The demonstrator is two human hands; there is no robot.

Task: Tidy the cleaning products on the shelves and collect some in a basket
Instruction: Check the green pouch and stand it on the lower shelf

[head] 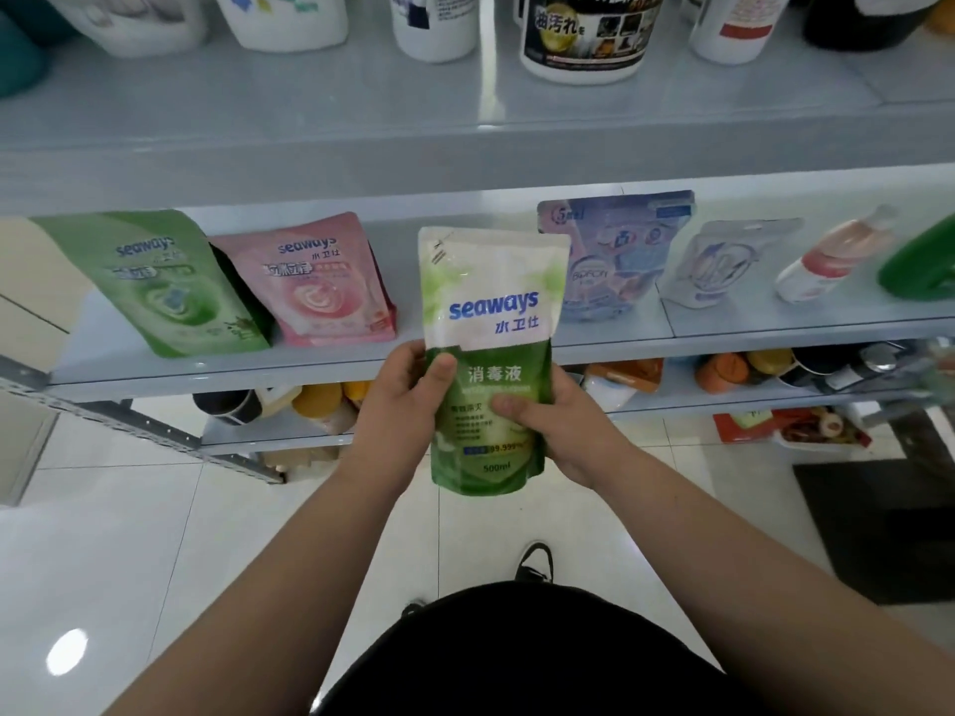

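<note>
A white and green seaways refill pouch (491,312) is held upright in front of the middle shelf (362,359). My left hand (408,400) grips its lower left side, thumb on the front. My right hand (558,431) grips its lower right side, thumb across the green label. On the shelf behind stand a green seaways pouch (155,286), a pink seaways pouch (315,286), a pale blue pouch (620,255) and a small clear pouch (723,266). No basket is in view.
A white and pink bottle (827,261) lies tilted at the shelf's right, beside a green container (925,266). The upper shelf (465,142) carries several white jugs and a black-labelled tub (589,38). Lower shelves hold assorted bottles. White floor tiles and a dark mat (878,524) lie below.
</note>
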